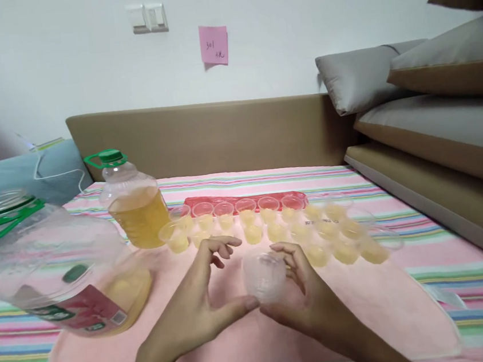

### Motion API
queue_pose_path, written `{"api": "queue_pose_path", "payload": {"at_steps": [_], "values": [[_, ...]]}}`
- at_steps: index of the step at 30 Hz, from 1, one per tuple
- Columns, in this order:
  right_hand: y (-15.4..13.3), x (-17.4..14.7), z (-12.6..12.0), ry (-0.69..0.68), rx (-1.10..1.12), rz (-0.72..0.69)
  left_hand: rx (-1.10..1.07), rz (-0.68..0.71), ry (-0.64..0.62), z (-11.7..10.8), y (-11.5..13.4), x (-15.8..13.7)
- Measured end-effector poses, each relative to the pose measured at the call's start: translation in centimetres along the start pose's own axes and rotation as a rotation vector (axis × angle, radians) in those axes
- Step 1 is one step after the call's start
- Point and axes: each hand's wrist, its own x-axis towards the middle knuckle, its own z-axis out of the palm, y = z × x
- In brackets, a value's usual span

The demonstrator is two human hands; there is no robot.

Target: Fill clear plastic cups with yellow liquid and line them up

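Two hands meet above the near part of the pink mat (389,315). The right hand (311,291) grasps one clear cup (263,276), thumb below and fingers along its side; the cup is blurred, so whether it is single or a stack I cannot tell. The left hand (198,309) is open, fingers curved and apart from the cup; its thumb tip reaches the cup's edge, though contact is unclear.

Across the mat's far half stand filled cups (253,234) of pale yellow liquid in rows. At least eighteen can be counted; the hands and overlaps hide the exact total. One red package (243,199) lies at the mat's far edge, behind them.

Two jugs are at the mat's left: a capped jug (139,217) with yellow liquid at its far corner, and nearer, an uncapped jug (59,252) with less liquid. One striped sheet (9,355) spreads under the mat. Beyond are one headboard (206,138) and one pink note (214,45).
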Motion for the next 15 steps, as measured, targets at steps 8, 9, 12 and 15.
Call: {"api": "queue_pose_path", "payload": {"at_steps": [8,9,12,15], "values": [[3.1,-0.3,0.6,-0.009,-0.108,-0.008,-0.002,-0.140,-0.104,0.9,-1.3,-0.3],[3.2,-0.3,0.4,-0.009,-0.117,-0.006,0.000,-0.144,-0.105,0.8,-1.3,-0.3],[3.4,-0.3,0.1,-0.002,-0.142,0.003,-0.009,-0.152,-0.108,1.0,-1.6,-0.2],[3.4,-0.6,-0.3,-0.002,-0.150,0.013,-0.053,-0.166,-0.120,1.5,-2.1,-0.2]]}}
